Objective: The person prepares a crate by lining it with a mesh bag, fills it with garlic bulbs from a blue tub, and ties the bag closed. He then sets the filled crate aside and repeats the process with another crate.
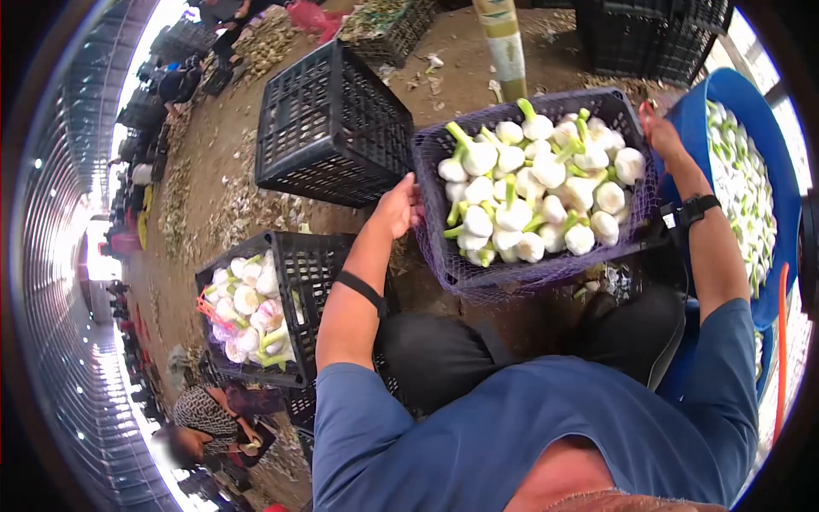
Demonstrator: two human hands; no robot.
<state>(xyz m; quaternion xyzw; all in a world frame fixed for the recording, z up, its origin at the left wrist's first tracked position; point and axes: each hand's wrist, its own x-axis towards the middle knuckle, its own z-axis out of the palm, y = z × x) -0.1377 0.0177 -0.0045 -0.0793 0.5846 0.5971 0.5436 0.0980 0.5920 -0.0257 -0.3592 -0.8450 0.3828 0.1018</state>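
Garlic crate (546,271): long axis crosswise, right end farther; left hand (399,209), right hand (665,138) hold ends. Blue tub (731,84) flanks right.

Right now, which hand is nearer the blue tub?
Right. The right hand is beside the blue tub; the left hand is farther, across the netted crate.

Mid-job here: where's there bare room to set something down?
Free: mostly bare dirt floor beyond the netted crate, between the perforated black crate and taped post, and between that post and the stacked crates; scraps lie scattered there.
Crowded: the netted crate, blue tub and lower-left crate, all holding garlic.
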